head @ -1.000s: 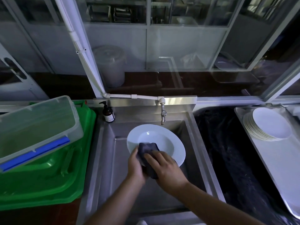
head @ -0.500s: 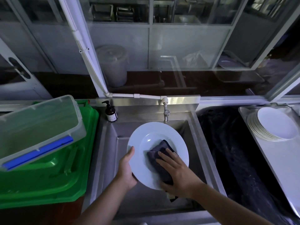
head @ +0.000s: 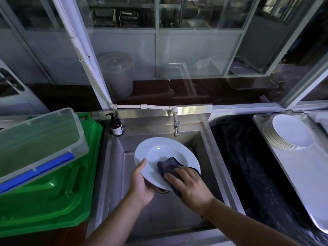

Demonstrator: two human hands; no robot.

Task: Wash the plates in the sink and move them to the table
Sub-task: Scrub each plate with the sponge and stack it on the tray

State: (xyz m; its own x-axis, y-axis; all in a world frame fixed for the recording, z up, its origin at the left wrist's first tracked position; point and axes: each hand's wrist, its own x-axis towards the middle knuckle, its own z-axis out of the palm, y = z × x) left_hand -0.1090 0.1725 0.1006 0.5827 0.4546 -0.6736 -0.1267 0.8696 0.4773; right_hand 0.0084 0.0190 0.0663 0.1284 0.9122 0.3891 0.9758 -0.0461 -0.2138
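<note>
A white deep plate [head: 159,153] is held tilted over the steel sink [head: 115,157], below the tap [head: 176,126]. My left hand [head: 142,185] grips its near left rim, thumb on top and fingers underneath. My right hand [head: 190,185] presses a dark blue cloth [head: 167,166] flat against the plate's inner right side, fingers spread over the cloth. On a steel tray [head: 301,174] at the right lies a stack of several white plates [head: 289,134].
A brown soap pump bottle [head: 116,126] stands at the sink's back left corner. Left of the sink sits a green crate [head: 53,192] with a clear lidded box [head: 39,142] on it. Black plastic sheeting [head: 248,166] lies between sink and tray. Glass panels rise behind.
My left hand slid from the plate's left edge to under its near rim. The plate tilted more. My right hand and the cloth stayed on the plate's right side.
</note>
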